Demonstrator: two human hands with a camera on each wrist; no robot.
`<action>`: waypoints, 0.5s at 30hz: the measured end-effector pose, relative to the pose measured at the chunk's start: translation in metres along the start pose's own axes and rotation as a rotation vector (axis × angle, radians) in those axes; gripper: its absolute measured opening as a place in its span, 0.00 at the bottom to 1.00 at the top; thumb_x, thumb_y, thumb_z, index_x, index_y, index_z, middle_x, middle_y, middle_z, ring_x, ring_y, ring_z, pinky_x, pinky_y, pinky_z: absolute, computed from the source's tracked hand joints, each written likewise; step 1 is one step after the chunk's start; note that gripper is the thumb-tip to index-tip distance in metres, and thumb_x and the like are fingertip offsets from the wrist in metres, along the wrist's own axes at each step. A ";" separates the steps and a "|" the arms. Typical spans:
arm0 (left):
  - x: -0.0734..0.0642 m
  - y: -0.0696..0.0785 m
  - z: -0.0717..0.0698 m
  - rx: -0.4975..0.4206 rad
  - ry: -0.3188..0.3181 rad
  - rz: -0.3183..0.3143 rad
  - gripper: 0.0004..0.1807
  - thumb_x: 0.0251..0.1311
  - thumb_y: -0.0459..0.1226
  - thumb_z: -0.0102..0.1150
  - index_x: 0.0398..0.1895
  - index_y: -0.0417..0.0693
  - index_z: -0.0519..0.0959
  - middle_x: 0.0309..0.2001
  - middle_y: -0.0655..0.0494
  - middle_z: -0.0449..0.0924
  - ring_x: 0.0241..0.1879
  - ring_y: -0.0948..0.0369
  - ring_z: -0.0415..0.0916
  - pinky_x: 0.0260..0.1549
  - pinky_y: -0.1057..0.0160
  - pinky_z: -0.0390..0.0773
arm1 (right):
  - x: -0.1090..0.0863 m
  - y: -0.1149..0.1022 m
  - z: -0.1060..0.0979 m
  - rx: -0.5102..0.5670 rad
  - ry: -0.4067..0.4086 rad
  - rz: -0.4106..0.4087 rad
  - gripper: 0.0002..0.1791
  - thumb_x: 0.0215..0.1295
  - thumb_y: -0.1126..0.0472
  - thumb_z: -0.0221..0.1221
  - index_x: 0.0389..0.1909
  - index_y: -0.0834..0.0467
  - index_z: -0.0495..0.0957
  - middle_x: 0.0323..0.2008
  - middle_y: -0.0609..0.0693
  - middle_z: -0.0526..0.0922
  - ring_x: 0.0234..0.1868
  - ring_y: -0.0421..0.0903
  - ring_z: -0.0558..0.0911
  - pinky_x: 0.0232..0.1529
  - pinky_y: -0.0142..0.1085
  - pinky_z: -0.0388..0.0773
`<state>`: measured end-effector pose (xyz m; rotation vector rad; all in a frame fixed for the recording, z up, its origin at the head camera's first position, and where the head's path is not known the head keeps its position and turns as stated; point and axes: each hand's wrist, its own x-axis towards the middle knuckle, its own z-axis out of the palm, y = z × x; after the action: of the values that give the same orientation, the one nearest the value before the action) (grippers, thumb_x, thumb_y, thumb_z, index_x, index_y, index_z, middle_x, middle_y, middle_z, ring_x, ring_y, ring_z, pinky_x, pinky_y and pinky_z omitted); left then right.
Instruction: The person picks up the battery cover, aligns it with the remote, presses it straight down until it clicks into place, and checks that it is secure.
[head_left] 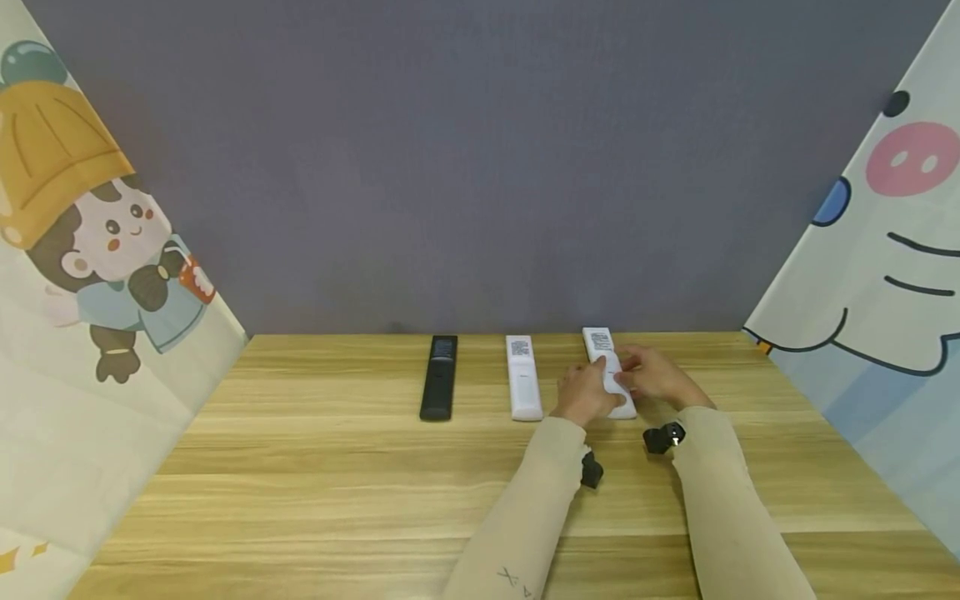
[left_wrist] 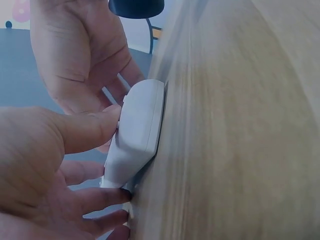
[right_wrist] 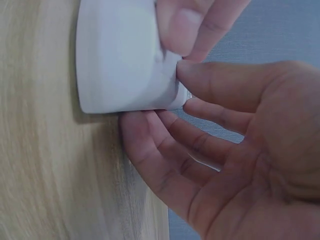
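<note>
Evidently light, rigid, slick: white remote (head_left: 609, 372), at 1 o'clock, pinched along its long edges by left hand (head_left: 583, 397) and right hand (head_left: 654, 375).

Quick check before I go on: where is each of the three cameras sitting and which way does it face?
Head: above, looking forward and down the wooden table at three remotes; both sleeves, left hand and right hand on the rightmost white remote.
Left wrist: at table level, facing the white remote's end; left thumb and the right palm show.
Right wrist: close over the same remote; right fingers pinch it, left fingers lie beneath.
Shared: that remote and both hands.
</note>
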<state>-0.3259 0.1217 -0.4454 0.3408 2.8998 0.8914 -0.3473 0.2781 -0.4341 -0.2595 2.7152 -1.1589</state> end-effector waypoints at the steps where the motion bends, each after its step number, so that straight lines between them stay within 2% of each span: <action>1: 0.000 0.000 0.000 0.001 -0.009 -0.002 0.42 0.61 0.54 0.69 0.77 0.59 0.65 0.70 0.56 0.75 0.72 0.54 0.67 0.70 0.51 0.66 | 0.000 0.000 0.000 0.002 0.001 0.000 0.32 0.71 0.70 0.56 0.73 0.72 0.60 0.59 0.79 0.73 0.50 0.61 0.83 0.44 0.45 0.87; 15: -0.005 0.001 -0.004 0.008 -0.064 -0.003 0.41 0.66 0.54 0.64 0.79 0.57 0.62 0.75 0.51 0.67 0.77 0.54 0.58 0.75 0.51 0.60 | -0.002 -0.001 0.001 -0.015 -0.008 0.017 0.30 0.72 0.68 0.56 0.72 0.72 0.63 0.62 0.76 0.72 0.56 0.64 0.80 0.45 0.43 0.86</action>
<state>-0.3212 0.1186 -0.4414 0.3593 2.8460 0.8523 -0.3453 0.2773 -0.4335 -0.2423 2.7146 -1.1308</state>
